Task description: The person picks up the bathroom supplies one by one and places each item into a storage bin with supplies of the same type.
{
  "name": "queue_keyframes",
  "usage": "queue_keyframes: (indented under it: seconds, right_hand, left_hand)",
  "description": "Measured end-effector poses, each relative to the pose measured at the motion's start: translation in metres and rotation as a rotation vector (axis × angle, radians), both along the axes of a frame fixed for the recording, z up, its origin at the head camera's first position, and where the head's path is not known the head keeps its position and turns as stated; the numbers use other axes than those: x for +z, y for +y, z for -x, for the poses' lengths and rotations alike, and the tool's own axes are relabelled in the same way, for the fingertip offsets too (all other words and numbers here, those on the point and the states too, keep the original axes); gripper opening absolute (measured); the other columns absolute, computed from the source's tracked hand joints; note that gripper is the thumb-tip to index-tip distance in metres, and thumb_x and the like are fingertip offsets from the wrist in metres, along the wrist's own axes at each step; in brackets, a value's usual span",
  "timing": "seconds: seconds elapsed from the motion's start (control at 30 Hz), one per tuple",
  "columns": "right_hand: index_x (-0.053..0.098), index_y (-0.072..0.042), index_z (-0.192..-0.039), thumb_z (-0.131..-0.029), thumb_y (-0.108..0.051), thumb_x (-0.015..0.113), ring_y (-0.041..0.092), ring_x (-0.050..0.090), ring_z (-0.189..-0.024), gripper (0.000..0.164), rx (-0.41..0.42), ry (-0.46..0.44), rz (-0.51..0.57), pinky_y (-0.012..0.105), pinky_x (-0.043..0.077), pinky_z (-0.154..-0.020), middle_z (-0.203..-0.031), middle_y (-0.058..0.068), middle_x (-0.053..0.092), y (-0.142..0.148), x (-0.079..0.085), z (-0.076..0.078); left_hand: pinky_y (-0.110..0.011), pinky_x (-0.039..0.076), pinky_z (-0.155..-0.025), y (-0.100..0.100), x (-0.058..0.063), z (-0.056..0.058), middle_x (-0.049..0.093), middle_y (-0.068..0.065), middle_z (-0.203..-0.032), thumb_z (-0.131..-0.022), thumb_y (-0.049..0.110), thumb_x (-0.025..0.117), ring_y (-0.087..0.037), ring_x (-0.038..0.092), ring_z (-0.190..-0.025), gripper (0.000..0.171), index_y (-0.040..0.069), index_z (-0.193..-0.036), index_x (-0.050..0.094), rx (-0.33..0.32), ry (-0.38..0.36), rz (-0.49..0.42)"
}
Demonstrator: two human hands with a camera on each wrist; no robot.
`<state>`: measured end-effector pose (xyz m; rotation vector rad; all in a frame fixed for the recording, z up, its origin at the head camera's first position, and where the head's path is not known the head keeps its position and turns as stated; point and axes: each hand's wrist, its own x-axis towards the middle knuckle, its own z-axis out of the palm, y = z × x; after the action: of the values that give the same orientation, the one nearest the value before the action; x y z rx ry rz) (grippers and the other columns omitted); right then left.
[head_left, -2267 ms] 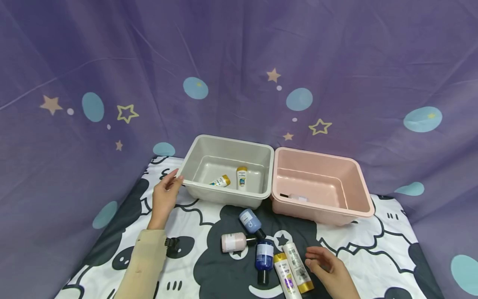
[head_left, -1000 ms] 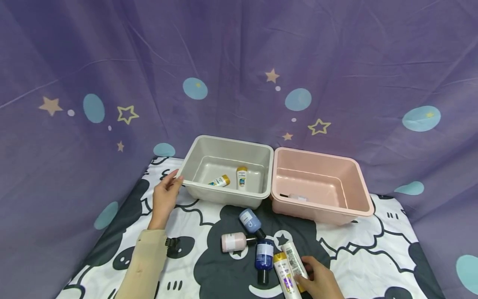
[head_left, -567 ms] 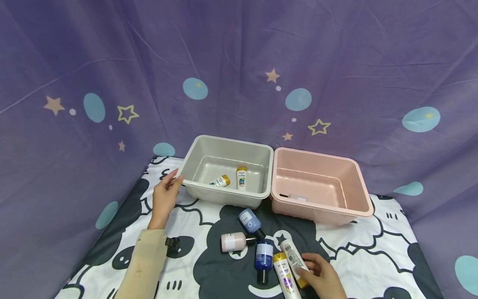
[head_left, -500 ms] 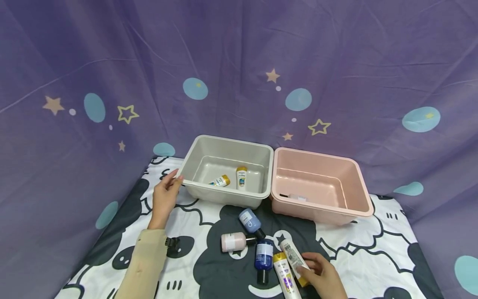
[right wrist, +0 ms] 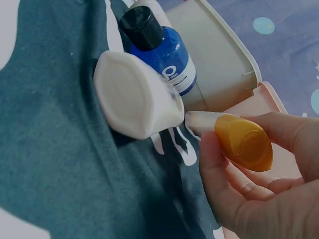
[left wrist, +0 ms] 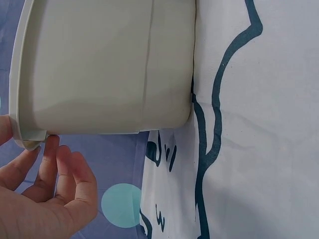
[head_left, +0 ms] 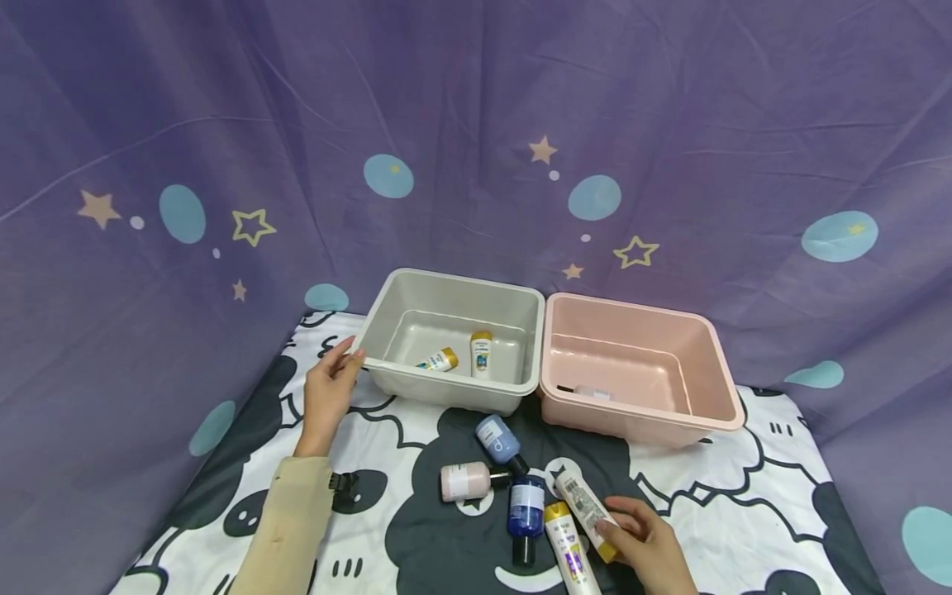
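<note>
My left hand [head_left: 330, 392] pinches the rim at the near left corner of the grey bin [left wrist: 104, 69]; thumb and fingers meet around that rim in the left wrist view. My right hand [head_left: 645, 541] holds a white bottle with a gold cap [head_left: 585, 504] near its capped end, cap toward me. In the right wrist view the gold cap [right wrist: 244, 143] shows between thumb and fingers. Beside it lies a second white bottle with a gold cap [head_left: 569, 552]. Left of that are a dark blue bottle [head_left: 526, 506], a pale pink bottle [head_left: 465, 482] and a light blue bottle [head_left: 498, 440], all black-capped.
Two small white bottles with gold caps, one upright-looking [head_left: 481, 355] and one slanted [head_left: 439, 360], lie in the grey bin. A pink bin [head_left: 640, 423] adjoins it on the right, with a pale black-capped bottle [head_left: 593, 393] inside. A purple curtain [head_left: 476, 124] hangs behind.
My right hand has come left from beside the white bottle, gripped it near its cap and turned it slightly, its far end shifting left. My left hand has stayed on the grey bin's rim.
</note>
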<state>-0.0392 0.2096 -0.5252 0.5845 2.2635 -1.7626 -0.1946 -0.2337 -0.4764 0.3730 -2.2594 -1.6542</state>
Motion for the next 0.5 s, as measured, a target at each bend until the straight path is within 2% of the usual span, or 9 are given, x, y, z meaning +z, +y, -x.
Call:
queue_keyframes:
  seconds: [0.2, 0.5]
  right_hand:
    - [0.056, 0.006, -0.129, -0.087, -0.014, 0.079, 0.025, 0.067, -0.088, 0.052, -0.021, 0.014, 0.062, 0.04, 0.059, -0.067, -0.103, 0.015, 0.071, -0.004, 0.006, 0.001]
    - [0.057, 0.006, -0.129, -0.086, -0.01, 0.079, 0.023, 0.067, -0.083, 0.05, -0.023, 0.11, 0.126, 0.035, 0.058, -0.065, -0.101, 0.016, 0.072, -0.015, 0.022, 0.006]
  left_hand:
    - [-0.017, 0.047, -0.072, 0.001, 0.001, 0.0, 0.068, -0.01, -0.116, -0.098, 0.042, 0.065, -0.016, 0.061, -0.092, 0.052, 0.014, -0.141, 0.059, -0.002, 0.013, 0.008]
    - [-0.017, 0.047, -0.072, 0.0, 0.001, 0.0, 0.068, -0.011, -0.115, -0.098, 0.041, 0.065, -0.021, 0.061, -0.092, 0.051, 0.014, -0.142, 0.059, 0.002, 0.01, 0.006]
